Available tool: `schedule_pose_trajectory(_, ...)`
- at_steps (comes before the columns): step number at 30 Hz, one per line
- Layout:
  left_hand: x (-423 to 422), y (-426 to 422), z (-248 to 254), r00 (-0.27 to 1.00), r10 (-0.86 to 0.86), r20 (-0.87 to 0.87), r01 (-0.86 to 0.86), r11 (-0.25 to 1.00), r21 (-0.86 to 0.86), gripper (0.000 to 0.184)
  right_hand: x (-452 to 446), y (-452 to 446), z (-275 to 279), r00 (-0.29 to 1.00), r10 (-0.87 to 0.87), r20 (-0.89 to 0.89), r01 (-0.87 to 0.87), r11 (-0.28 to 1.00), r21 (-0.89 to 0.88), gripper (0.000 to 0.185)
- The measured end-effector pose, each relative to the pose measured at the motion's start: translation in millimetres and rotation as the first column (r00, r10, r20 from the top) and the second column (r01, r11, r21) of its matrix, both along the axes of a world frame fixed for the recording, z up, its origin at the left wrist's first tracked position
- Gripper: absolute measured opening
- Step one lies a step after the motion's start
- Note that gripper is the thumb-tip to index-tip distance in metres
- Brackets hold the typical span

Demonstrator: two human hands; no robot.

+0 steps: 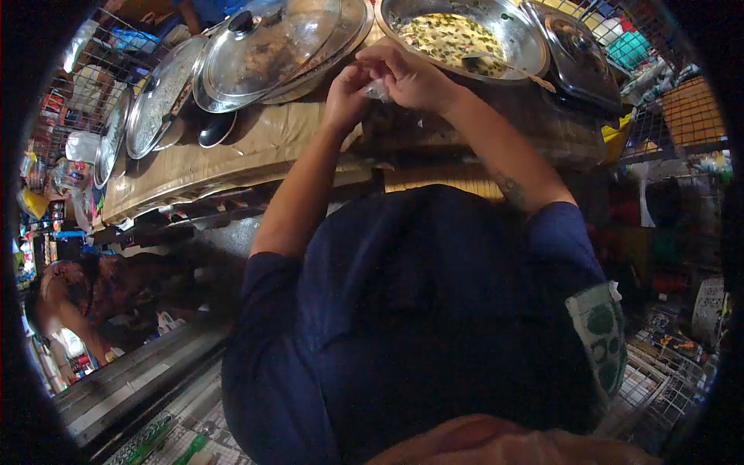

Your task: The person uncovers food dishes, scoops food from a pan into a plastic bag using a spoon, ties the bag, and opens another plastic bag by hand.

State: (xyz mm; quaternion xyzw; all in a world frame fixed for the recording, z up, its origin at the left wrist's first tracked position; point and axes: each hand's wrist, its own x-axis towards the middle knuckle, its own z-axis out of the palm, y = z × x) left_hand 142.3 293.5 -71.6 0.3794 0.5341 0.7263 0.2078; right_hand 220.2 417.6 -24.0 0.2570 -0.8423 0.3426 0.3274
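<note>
My left hand (346,99) and my right hand (417,80) meet over the near edge of the table. Between their fingers is a small crumpled piece of clear plastic (377,91), perhaps a bag. The fingers of both hands are bent in around it and partly hide it. Just beyond my right hand stands a wide metal basin (529,45) with a pale creamy dish (442,35) dotted with green pieces. A spoon (508,66) rests in that dish, its handle over the rim. Left of my hands, a large glass lid (267,58) with a black knob covers a pan of brownish food.
More glass lids (159,101) stand on pans at the left of the brown-covered table (256,147). A dark lidded container (577,58) sits at the right. Wire racks (686,101) flank the table. Another person (81,298) bends down at the lower left.
</note>
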Motion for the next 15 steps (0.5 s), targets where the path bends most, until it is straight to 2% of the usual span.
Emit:
schedule_pose_trajectory(1, 2, -2, 6, 1.0, 0.001, 0.001, -0.001, 1.0, 0.0, 0.029, -1, 0, 3, 1.0, 0.001, 0.001, -0.001, 1.0, 0.0, 0.053)
schedule_pose_trajectory(3, 4, -7, 19, 0.999, -0.018, -0.049, 0.013, 0.995, -0.101, 0.033, -3, 4, 14, 0.997, 0.016, -0.077, -0.008, 0.994, 0.113, 0.051)
schedule_pose_trajectory(7, 7, -2, 26, 0.993, -0.018, -0.119, 0.018, 1.0, -0.002, 0.036, 6, 1, 40, 0.997, -0.079, -0.016, 0.08, 0.974, 0.211, 0.05)
schedule_pose_trajectory(9, 10, -2, 28, 0.928, 0.165, -0.333, -0.166, 0.986, 0.025, 0.032, 10, -5, 49, 0.983, -0.072, -0.171, 0.117, 0.955, 0.272, 0.049)
schedule_pose_trajectory(10, 10, -4, 24, 0.929, 0.17, -0.33, -0.171, 0.985, 0.026, 0.032, 13, -8, 49, 0.984, -0.067, -0.167, 0.112, 0.955, 0.273, 0.049)
schedule_pose_trajectory(12, 8, -11, 15, 0.915, 0.3, -0.27, -0.285, 0.954, 0.095, 0.027, 16, -11, 48, 0.959, -0.177, -0.22, 0.215, 0.963, 0.163, 0.052)
schedule_pose_trajectory(13, 14, -18, 23, 0.914, 0.303, -0.271, -0.288, 0.953, 0.095, 0.027, 18, -13, 43, 0.96, -0.174, -0.221, 0.212, 0.964, 0.162, 0.052)
schedule_pose_trajectory(15, 31, -39, 34, 0.879, 0.399, -0.26, -0.381, 0.917, 0.119, 0.027, 24, -15, 19, 0.98, -0.193, -0.052, 0.18, 0.965, -0.191, 0.059)
